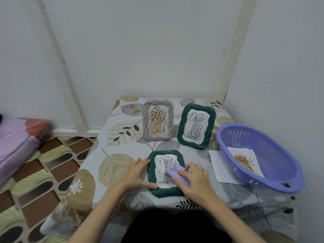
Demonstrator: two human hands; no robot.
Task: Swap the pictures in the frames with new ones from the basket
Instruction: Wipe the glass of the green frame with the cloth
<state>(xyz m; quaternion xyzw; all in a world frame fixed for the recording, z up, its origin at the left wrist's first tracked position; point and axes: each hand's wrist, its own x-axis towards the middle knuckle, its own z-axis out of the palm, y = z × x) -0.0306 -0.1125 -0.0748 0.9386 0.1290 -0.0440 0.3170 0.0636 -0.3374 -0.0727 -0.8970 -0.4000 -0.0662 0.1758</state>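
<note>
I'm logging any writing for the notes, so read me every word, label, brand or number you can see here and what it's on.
No readable text anywhere in this view.
Pictures in the grey frame, the standing green frame and the flat green frame: line drawings only, no words.
Picture in the purple basket: a drawing, no words.
Tablecloth: leaf pattern only.

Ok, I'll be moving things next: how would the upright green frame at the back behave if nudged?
The upright green frame leans back on a hidden prop over soft cloth, so it probably tips easily. It looks light for its size. Its ribbed rim likely grips well.
</note>
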